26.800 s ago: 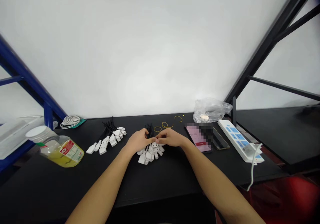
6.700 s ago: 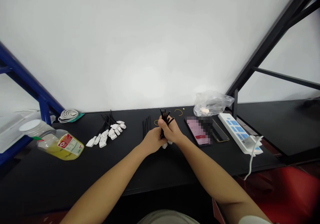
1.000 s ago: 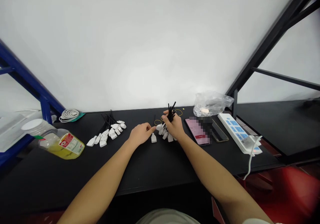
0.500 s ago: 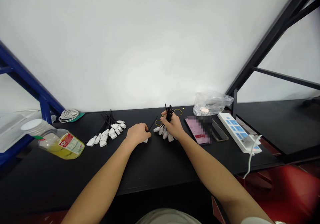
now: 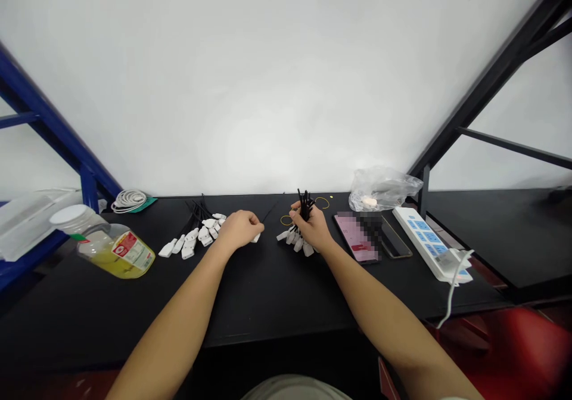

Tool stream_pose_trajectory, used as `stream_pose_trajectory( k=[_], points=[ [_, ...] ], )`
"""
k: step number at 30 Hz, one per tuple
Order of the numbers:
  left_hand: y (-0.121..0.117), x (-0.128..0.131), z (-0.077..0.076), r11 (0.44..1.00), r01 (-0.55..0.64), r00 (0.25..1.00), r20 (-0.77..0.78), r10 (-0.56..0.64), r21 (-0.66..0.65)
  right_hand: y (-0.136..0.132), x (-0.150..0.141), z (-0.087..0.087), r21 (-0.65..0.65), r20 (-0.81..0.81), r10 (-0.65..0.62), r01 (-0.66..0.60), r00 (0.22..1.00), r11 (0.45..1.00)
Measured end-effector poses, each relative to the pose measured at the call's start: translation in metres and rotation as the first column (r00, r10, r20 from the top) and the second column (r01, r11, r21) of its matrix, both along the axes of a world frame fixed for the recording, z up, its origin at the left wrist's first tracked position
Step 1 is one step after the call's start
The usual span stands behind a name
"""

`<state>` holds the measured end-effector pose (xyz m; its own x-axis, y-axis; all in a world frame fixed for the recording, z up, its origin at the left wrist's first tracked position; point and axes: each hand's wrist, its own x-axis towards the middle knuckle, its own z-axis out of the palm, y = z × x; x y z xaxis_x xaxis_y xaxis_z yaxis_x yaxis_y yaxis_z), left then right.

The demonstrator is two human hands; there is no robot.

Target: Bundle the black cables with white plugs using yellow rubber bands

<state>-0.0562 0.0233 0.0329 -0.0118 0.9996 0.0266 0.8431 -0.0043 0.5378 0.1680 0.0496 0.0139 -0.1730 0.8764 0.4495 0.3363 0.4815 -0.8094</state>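
Note:
My right hand (image 5: 313, 228) is closed round a bunch of short black cables with white plugs (image 5: 297, 240); the black cords stick up above the fist and the plugs hang against the black table (image 5: 268, 292). My left hand (image 5: 239, 229) is curled on one more white plug with a black cord (image 5: 256, 238), which lies on the table and runs toward the back. To its left lies a second fan of white plugs with black cords (image 5: 196, 239). Several yellow rubber bands (image 5: 322, 202) lie behind my right hand.
A clear jar with yellow contents (image 5: 109, 250) lies on its side at the left. A coiled white cable (image 5: 127, 200) sits at the back left. A phone (image 5: 360, 237), a white power strip (image 5: 431, 244) and a crumpled plastic bag (image 5: 384, 186) are on the right. Blue and black shelf frames flank the table.
My left hand has drawn a single plug leftward, away from the bunch. My right hand keeps the bunch upright in about the same place.

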Motion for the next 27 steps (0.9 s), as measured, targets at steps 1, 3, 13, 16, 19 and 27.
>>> stream_pose_trajectory(
  k=[1,3,13,16,19,27],
  points=[
    [-0.001,0.001,0.001,0.998,-0.001,0.994,0.109,-0.005,0.059,0.000,0.000,0.001,-0.014,-0.006,0.007,-0.007,1.000,1.000],
    [-0.004,0.008,0.000,0.981,0.028,0.964,0.256,-0.078,0.193,-0.001,-0.001,0.003,-0.039,-0.014,0.033,-0.034,0.999,0.999],
    [-0.021,0.046,-0.008,0.927,0.268,0.941,0.133,-0.310,0.264,-0.014,-0.004,0.009,0.079,0.056,0.096,-0.100,0.994,0.992],
    [-0.024,0.049,-0.002,0.932,0.283,0.900,0.273,-0.340,0.227,-0.020,-0.010,0.010,0.066,0.064,0.201,-0.205,0.978,0.977],
    [-0.026,0.053,0.000,0.911,0.395,0.838,0.359,-0.411,0.120,-0.026,-0.015,0.013,0.065,0.122,0.243,-0.252,0.962,0.966],
    [-0.027,0.062,-0.012,0.915,0.381,0.761,0.516,-0.393,0.136,-0.028,-0.016,0.022,0.151,0.162,0.192,-0.216,0.968,0.965]
  ],
)
